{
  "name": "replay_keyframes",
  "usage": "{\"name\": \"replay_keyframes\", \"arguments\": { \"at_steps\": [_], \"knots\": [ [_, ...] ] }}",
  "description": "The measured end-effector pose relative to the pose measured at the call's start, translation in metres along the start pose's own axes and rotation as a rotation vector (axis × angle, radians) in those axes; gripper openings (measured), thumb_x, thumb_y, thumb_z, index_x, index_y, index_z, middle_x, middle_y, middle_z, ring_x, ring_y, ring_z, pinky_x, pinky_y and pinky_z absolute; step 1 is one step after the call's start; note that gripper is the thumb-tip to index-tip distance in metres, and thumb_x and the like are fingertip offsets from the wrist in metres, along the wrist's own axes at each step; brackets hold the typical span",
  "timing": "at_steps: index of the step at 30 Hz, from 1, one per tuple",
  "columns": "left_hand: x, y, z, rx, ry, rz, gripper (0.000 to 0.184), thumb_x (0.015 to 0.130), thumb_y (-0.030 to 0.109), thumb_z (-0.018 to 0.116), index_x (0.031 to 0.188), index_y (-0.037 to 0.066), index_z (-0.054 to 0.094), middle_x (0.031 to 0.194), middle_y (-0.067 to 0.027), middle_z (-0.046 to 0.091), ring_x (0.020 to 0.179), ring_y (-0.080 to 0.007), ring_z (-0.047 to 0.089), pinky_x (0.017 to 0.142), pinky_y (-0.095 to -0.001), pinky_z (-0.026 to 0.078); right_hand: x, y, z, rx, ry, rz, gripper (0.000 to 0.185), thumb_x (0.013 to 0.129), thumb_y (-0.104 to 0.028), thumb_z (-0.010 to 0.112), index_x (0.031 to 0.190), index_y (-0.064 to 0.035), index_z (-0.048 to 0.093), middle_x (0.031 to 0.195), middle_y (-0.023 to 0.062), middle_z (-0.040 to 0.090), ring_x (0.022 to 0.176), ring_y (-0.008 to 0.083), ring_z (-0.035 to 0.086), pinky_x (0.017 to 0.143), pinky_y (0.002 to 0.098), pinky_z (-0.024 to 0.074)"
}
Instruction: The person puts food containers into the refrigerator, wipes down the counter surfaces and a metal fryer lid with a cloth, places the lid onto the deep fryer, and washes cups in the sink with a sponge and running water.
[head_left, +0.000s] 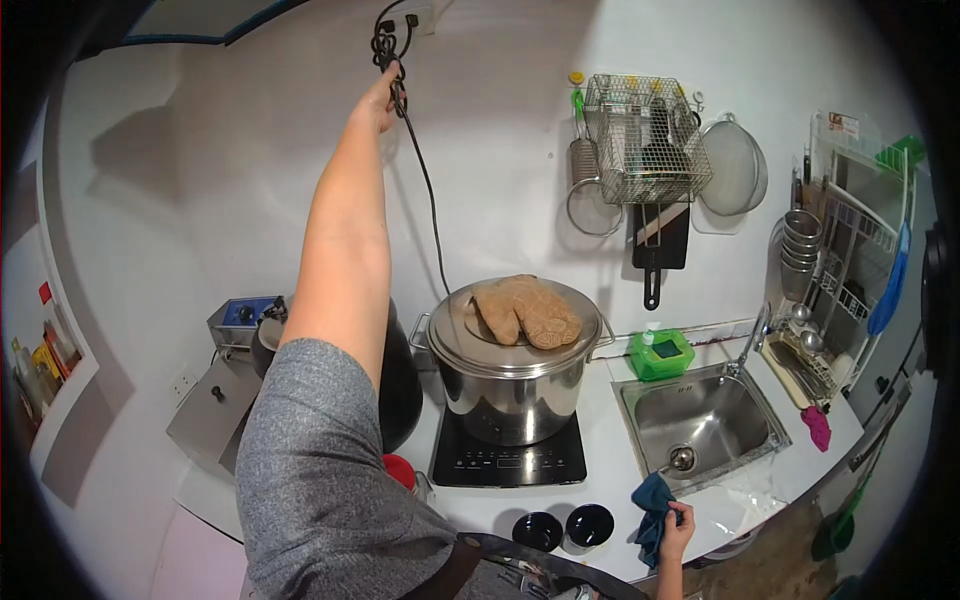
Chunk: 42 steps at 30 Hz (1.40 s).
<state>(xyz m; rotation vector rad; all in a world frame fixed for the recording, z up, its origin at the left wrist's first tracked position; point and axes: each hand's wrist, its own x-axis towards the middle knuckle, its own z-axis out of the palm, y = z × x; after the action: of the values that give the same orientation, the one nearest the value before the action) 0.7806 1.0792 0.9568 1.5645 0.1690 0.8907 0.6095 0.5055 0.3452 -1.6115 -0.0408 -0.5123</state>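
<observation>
Power cord (pixel 396 85), black, its slack gathered in a looped bundle high on the wall, just beneath a wall outlet (pixel 425 20) with two plugs in it; a single length hangs from the bundle and drops out of sight behind the pot (pixel 512 400). Left hand (pixel 378 103): raised at full reach, fingers closed on the bundle. Handling, as judged: light, flexible but springy, loops apt to slip or snag; best taken round the whole bundle, or by a plug body for any pull, never by the thin hanging run. Cloth (pixel 654 508), dark teal, crumpled, over the counter (pixel 600 425) near its front edge, before the sink (pixel 668 408). Right hand (pixel 676 535): fingers pinched together on the cloth's right side. Handling, as judged: light, limp, hard to damage; any gathered fold serves as a grip; whether damp, cannot tell. Nearby: the pot, large, steel, two-handled, upright on a black cooktop (pixel 510 465); its lid (pixel 452 328) on, with a brown oven mitt (pixel 528 315) lying on top; two dark bowls (pixel 537 532) side by side, left of the cloth; a green soap holder (pixel 662 355) behind the sink.
</observation>
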Motion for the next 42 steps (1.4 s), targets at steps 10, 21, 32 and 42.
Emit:
{"name": "replay_keyframes", "arguments": {
  "at_steps": [10,21,32,42],
  "knots": [
    [0.017,0.034,-0.003,-0.386,0.19,0.101,0.022,0.082,0.028,0.06,0.079,0.007,0.057,0.069,-0.0014,0.057,0.051,-0.0132,0.048,0.045,-0.0275,0.037,0.0,0.006,-0.003,-0.006,-0.016,0.009,0.011,0.077,-0.008,0.052,0.083,0.0006,0.055,0.084,0.0073,0.051,0.081,0.0177,0.048,0.078,0.0268,0.0365],
    [0.007,0.045,0.006,-0.446,0.161,0.073,0.012,0.087,0.017,0.048,0.083,0.01,0.058,0.068,-0.0011,0.053,0.052,-0.0149,0.047,0.042,-0.0289,0.036,-0.001,0.001,-0.002,-0.01,-0.007,0.0,0.01,0.076,-0.007,0.053,0.083,0.0007,0.055,0.084,0.0068,0.05,0.081,0.0168,0.047,0.077,0.0259,0.0365],
    [0.019,0.059,0.006,-0.39,0.162,0.4,0.019,0.087,0.022,0.049,0.08,0.007,0.059,0.061,0.0026,0.045,0.048,-0.009,0.036,0.043,-0.0276,0.028,-0.001,-0.002,-0.002,-0.02,-0.008,0.007,0.009,0.075,-0.004,0.051,0.082,0.0005,0.054,0.084,0.0072,0.05,0.081,0.0172,0.047,0.079,0.0263,0.036],
    [0.019,0.045,0.015,-0.091,0.264,0.247,0.048,0.084,0.049,0.047,0.082,0.002,0.054,0.077,-0.0046,0.056,0.053,-0.0154,0.046,0.042,-0.0317,0.036,-0.001,-0.006,-0.001,-0.021,0.001,0.02,0.009,0.074,-0.001,0.05,0.082,0.0005,0.054,0.083,0.0069,0.05,0.082,0.0173,0.047,0.079,0.0263,0.0359]
  ]
}}
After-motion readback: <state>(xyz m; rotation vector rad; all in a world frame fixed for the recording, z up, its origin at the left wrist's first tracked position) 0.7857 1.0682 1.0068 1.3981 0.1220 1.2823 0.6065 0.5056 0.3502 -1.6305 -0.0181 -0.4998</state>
